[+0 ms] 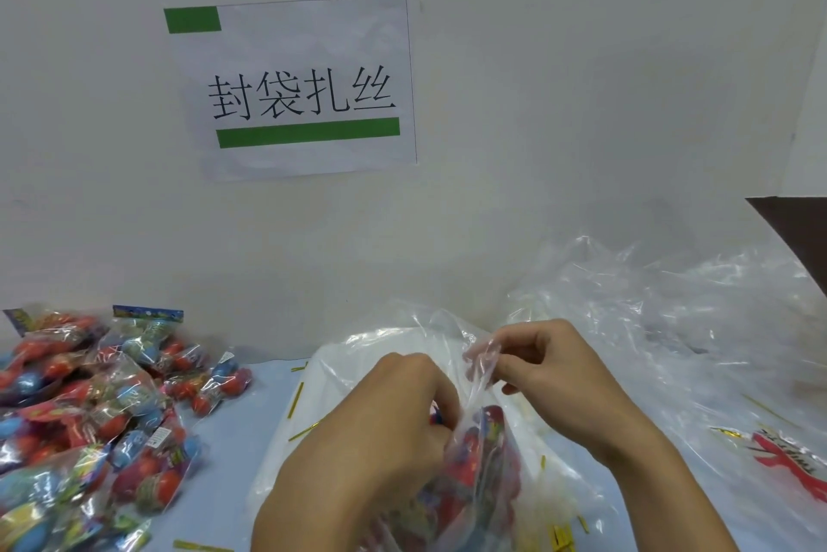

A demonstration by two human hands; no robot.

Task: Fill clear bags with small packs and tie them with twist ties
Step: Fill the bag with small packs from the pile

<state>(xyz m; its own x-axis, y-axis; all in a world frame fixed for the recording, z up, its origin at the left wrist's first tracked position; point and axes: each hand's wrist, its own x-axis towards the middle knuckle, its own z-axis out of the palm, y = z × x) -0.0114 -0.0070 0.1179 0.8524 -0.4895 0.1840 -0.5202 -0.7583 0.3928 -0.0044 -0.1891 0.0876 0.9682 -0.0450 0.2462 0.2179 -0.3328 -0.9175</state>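
Note:
A clear bag with red and blue small packs inside stands at the bottom centre of the table. My left hand grips the bag low on its neck, fingers curled into the plastic. My right hand pinches the bag's upper edge a little higher and to the right. Gold twist ties lie loose on the table left of the bag, and more twist ties lie near the bottom edge.
A heap of small packs with red and blue contents fills the left of the blue table. Crumpled empty clear bags pile up at the right against the white wall. A printed bag lies far right.

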